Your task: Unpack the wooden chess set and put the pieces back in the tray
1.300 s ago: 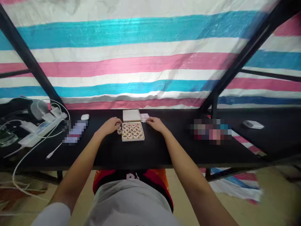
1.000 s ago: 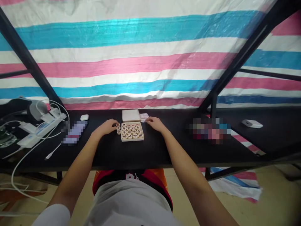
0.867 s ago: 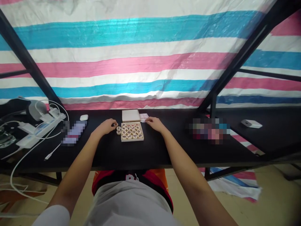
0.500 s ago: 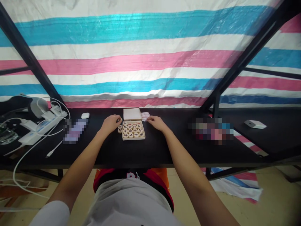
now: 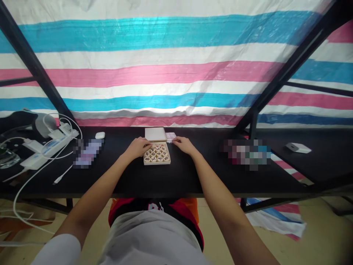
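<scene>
**Black desk (image 5: 160, 182) before striped sheeting (image 5: 154, 75): left hand (image 5: 138, 146) over a tray of round pieces, right hand (image 5: 183, 144) at a small sheet**

The pale, shallow tray (image 5: 157, 163) sits on the middle of the desk, filled with round pieces (image 5: 159, 154) bearing dark or red characters. Its front row shows 4 pieces, all lying flat. The left hand covers the tray's back-left corner, fingers bent and tips down among the back pieces; whether they pinch a piece or only touch it cannot be told, since the hand hides the spot.

Just behind the tray lies a pale lid (image 5: 155, 134), and to the lid's right the small pink-and-white sheet (image 5: 171, 135). The right hand has its thumb and fingertips close together at that sheet's right edge; it is unclear whether they grip the edge or merely rest there.

Farther left are a white case (image 5: 100, 135), a pixelated lilac object (image 5: 88, 154), a cable end (image 5: 58, 181) and a white power strip (image 5: 49, 149) with plugs in it. Well to the right lies a pixelated, many-coloured item (image 5: 246, 152), and beyond it a white block (image 5: 298, 148) on another dark surface. 2 slanting black posts (image 5: 37, 73) frame the sheeting.
</scene>
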The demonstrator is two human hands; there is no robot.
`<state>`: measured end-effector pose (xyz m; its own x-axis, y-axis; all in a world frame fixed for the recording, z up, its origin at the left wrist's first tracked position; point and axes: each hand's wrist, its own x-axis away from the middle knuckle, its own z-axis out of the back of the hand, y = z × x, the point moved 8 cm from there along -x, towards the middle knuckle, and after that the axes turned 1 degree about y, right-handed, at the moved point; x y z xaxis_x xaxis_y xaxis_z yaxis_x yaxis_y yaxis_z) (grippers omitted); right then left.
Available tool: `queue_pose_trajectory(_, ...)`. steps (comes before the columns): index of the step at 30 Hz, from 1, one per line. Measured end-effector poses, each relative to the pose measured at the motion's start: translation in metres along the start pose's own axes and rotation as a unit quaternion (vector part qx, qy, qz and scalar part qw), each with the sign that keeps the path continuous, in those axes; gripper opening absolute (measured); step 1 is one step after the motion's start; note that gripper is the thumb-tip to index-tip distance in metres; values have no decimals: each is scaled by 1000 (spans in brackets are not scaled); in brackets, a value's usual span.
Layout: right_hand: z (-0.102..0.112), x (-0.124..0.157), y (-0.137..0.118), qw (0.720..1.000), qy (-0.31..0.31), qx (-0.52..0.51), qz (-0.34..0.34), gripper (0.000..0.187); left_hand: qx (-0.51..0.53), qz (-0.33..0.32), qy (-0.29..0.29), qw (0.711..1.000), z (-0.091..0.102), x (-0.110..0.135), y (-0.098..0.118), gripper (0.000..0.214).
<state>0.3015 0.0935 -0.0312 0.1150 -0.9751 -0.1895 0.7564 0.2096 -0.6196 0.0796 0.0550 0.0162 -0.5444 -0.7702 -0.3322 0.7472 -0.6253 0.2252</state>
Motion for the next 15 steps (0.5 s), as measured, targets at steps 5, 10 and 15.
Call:
queue_pose_trajectory(5, 1, 0, -2, 1000, 0, 3, -1, 20, 66, -21, 2, 998, -7, 0, 8, 27)
queue_pose_trajectory(10, 1, 0, -2, 1000, 1, 2, -2, 19, 44, -19, -21, 999, -3, 4, 9, 35)
queue_pose_trajectory(15, 0, 0, -1, 1000, -2, 3, 1, 19, 26, -27, -55, 998, -1, 6, 13, 38)
